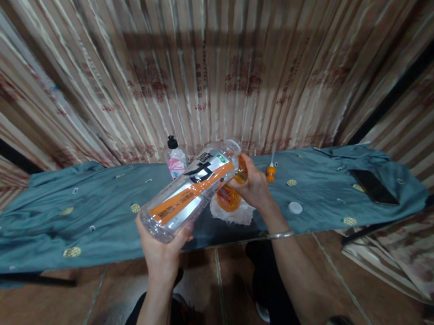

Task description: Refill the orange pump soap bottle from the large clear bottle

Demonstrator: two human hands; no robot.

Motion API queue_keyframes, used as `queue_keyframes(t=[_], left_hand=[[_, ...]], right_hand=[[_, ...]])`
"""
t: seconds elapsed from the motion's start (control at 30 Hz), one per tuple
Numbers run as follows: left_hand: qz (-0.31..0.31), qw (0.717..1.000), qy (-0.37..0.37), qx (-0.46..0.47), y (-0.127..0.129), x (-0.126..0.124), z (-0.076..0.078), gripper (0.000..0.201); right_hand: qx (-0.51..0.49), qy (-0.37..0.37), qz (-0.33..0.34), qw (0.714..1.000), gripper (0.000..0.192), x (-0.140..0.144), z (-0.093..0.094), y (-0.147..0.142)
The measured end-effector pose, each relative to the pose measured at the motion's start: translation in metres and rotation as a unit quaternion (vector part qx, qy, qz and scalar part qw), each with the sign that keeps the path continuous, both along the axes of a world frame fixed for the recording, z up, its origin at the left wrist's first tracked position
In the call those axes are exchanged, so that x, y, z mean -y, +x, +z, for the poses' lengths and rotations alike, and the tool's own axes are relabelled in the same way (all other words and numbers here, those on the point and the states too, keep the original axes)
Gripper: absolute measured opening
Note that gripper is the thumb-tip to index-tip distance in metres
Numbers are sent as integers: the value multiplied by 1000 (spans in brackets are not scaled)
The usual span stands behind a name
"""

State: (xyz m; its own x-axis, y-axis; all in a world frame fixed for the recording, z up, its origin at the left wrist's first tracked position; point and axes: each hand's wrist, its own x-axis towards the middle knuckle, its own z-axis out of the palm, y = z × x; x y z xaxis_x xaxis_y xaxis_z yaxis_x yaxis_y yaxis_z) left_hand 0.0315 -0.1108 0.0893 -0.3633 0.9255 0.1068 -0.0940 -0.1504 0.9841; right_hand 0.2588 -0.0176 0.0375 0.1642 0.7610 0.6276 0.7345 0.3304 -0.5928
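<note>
My left hand point(162, 247) is closed around the base of a large clear plastic bottle point(192, 192) with an orange and silver label. The bottle is tilted, its neck pointing up to the right. My right hand point(252, 185) is closed around the upper part of an orange bottle point(227, 199), partly hidden behind the clear one. Beneath the orange bottle lies a crumpled white tissue point(243, 215). Whether the two bottles touch, I cannot tell. To the right of my right hand are an orange pump top point(271, 173) with a thin tube and a white cap point(295, 207).
A clear bottle with a black cap and pink label point(176, 161) stands at the back of the table. On the right lies a black phone point(373, 187). A teal patterned cloth point(100, 216) covers the table, and a pleated curtain point(190, 60) hangs behind it.
</note>
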Motion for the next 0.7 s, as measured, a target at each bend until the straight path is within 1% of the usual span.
queue_keyframes(t=[0.07,0.13,0.23,0.37,0.53,0.63,0.7], left_hand=[[8,1000,-17,8,2,0,4,81],[12,1000,-21,12,2,1,6,85],[-2,1000,-16,10,1,1,2,88],[-19,1000,-13,2,-5,3,-5,87],[-30,999,-24,4,-8,2,-5,95],[-19,1000,-13,2,-8,2,-4,95],[-7,1000,1,-20,-8,3,-4,95]], right_hand=[[0,2,1,1000,77,0,0,0],[0,4,-1,1000,78,0,-1,0],[2,1,-3,1000,77,-1,-1,0],[5,-4,-3,1000,78,-1,0,1],[6,1,3,1000,75,1,1,1],[4,-1,2,1000,76,1,2,1],[3,-5,3,1000,77,1,3,1]])
